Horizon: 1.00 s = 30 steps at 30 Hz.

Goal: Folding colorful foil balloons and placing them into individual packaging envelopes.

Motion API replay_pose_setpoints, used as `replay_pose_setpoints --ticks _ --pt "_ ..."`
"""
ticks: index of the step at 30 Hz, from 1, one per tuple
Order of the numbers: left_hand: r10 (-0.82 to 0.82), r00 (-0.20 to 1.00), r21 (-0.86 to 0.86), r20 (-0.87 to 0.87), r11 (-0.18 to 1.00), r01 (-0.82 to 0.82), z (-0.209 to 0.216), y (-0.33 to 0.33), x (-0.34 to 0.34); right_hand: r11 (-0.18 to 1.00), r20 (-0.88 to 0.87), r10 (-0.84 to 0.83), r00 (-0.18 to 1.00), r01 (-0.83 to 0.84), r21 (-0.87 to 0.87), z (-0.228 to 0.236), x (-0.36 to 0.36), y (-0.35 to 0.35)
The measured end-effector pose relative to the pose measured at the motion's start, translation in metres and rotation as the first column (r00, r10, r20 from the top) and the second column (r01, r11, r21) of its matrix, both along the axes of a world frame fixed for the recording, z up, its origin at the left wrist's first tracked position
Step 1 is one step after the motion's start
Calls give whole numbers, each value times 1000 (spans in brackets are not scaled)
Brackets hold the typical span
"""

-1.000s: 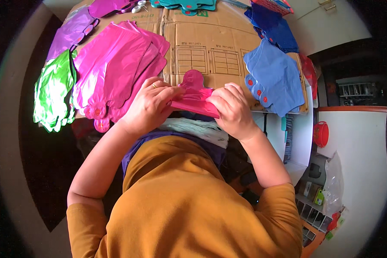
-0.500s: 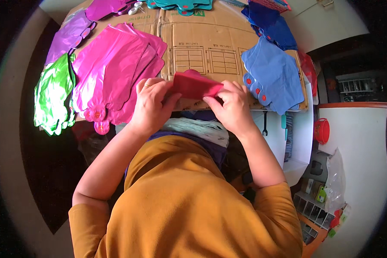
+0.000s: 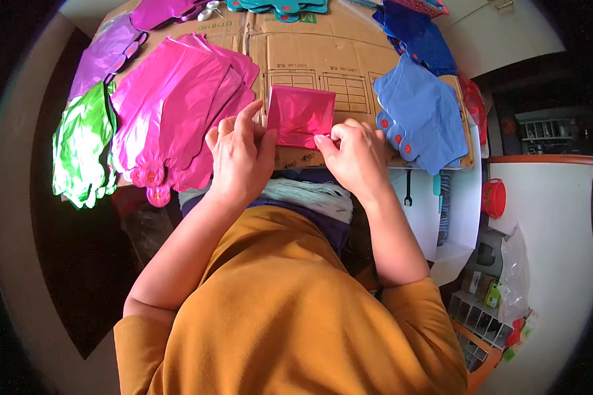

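Pink foil [image 3: 303, 113], folded; right hand [image 3: 359, 155] pinching near-right corner, left hand [image 3: 239, 158] spread at left edge; slack pinch could unfold it.

Hot pink flashed from the folded sheet [image 3: 301, 113], against brown cardboard [image 3: 339, 46] printed with dark grids! Red spots dotted the blue stack [image 3: 420, 112], while the green stack [image 3: 80, 145] looked metallic lime, as best the glare allowed.
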<state>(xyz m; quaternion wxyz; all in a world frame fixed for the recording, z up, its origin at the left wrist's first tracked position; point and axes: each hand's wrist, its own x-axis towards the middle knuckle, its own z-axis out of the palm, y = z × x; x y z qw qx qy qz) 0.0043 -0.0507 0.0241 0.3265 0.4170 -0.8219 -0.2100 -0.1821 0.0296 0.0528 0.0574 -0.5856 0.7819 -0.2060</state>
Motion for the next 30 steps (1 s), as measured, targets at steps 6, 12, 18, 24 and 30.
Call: replay_pose_setpoints --ticks 6,12,18,24,30 --pt "30 994 2 102 1000 -30 5 4 -8 990 -93 -47 995 34 -135 -10 10 6" --pt "19 994 -50 108 999 -14 1 5 -11 998 74 -37 997 41 -57 -7 2 8" --pt "-25 998 -100 61 994 31 -3 3 -8 987 381 71 922 -121 109 5 -28 0" --pt "-121 992 -61 -23 991 119 -1 4 2 947 264 305 915 -321 20 12 -32 7" --pt "-369 928 -181 41 911 370 1 -2 18 772 -239 440 866 -500 -393 -17 -32 19"
